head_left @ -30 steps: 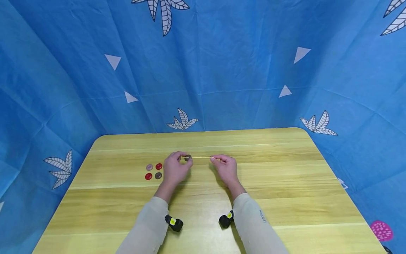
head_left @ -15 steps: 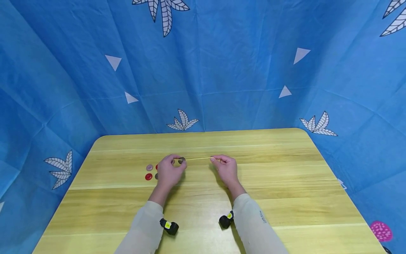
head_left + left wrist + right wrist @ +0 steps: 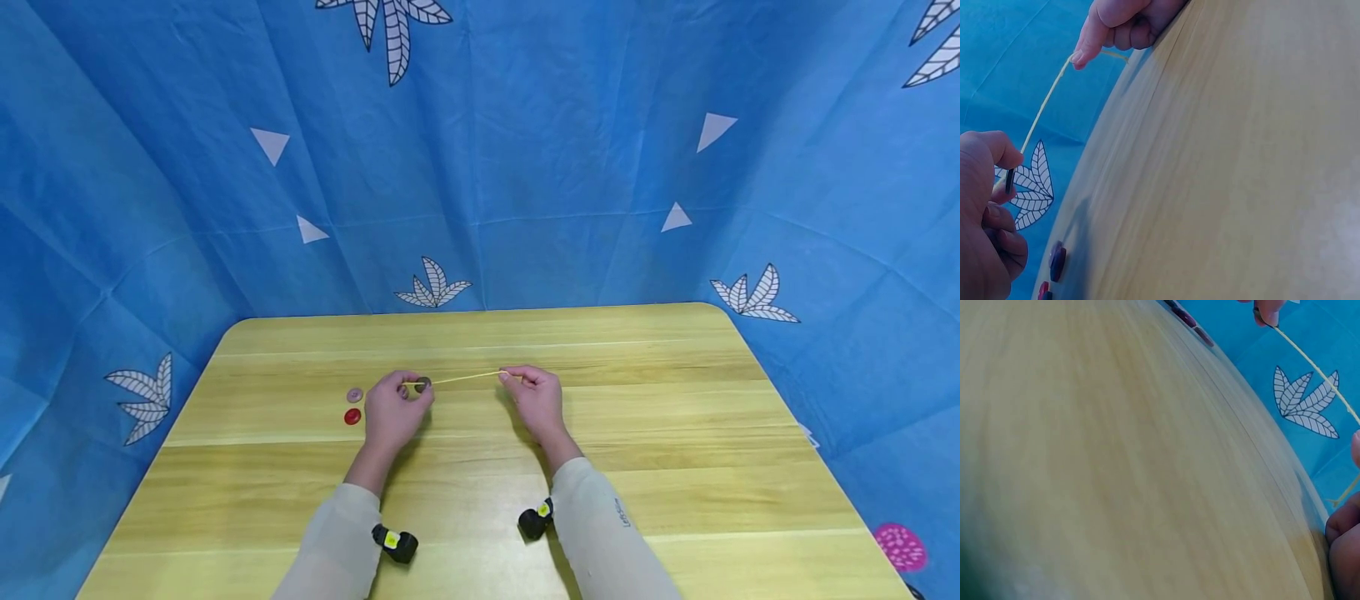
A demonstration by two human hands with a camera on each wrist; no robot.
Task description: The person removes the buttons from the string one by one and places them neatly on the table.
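Observation:
A yellow string [image 3: 465, 378] runs between the two hands, sloping up to the right in the head view. My left hand [image 3: 393, 417] pinches a dark button [image 3: 423, 384] that is threaded on the string; in the left wrist view this button [image 3: 1009, 181] stands on edge between thumb and finger. My right hand [image 3: 538, 400] pinches the string near its other end, and a short tail [image 3: 1340, 499] hangs past the fingers. Beside the left hand, a pinkish button [image 3: 355, 394] and a red button [image 3: 352, 416] lie on the table. Other loose buttons [image 3: 1057, 264] are hidden behind that hand in the head view.
The wooden table [image 3: 637, 467] has rounded far corners. A blue cloth [image 3: 540, 167] with leaf and triangle prints hangs behind it and along both sides. Small black cameras [image 3: 397, 544] are strapped to both wrists over pale sleeves.
My left hand has moved left and slightly toward the body with the button, now covering two of the loose buttons. More string shows between the hands. The right hand has stayed in place.

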